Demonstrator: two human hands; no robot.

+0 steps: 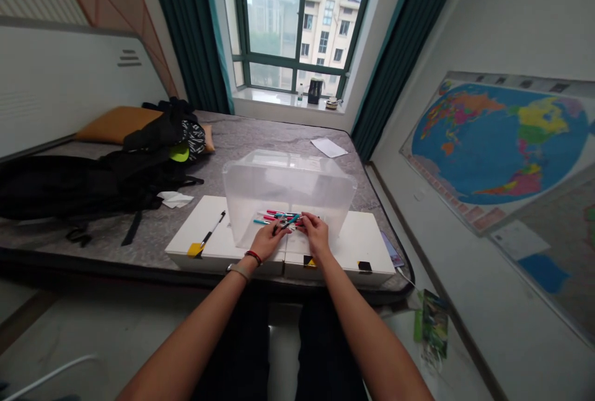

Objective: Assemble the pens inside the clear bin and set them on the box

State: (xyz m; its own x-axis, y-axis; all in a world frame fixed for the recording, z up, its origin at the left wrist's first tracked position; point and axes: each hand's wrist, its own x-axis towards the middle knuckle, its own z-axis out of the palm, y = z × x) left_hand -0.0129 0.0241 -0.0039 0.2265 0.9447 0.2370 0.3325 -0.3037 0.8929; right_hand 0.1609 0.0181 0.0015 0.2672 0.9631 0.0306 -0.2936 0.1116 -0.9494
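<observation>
A teal pen (292,221) spans the gap between my two hands, slanting up to the right. My left hand (266,241) is closed around its lower end, with a dark part showing by the fingers. At the upper end, my right hand (317,235) pinches the pen's tip. Just behind my fingers, several red, pink and teal pens (274,214) lie in a loose bunch inside a translucent plastic bin (251,187). The bin rests on two white boxes (353,246) pushed side by side. Exact finger contact is too small to make out.
A black-and-white pen (212,229) lies on the left white box. Further left are a black backpack (79,184) and a crumpled tissue (175,199) on the grey mattress (274,131). White paper (329,147) lies behind the bin. A cable (405,274) hangs at the right edge.
</observation>
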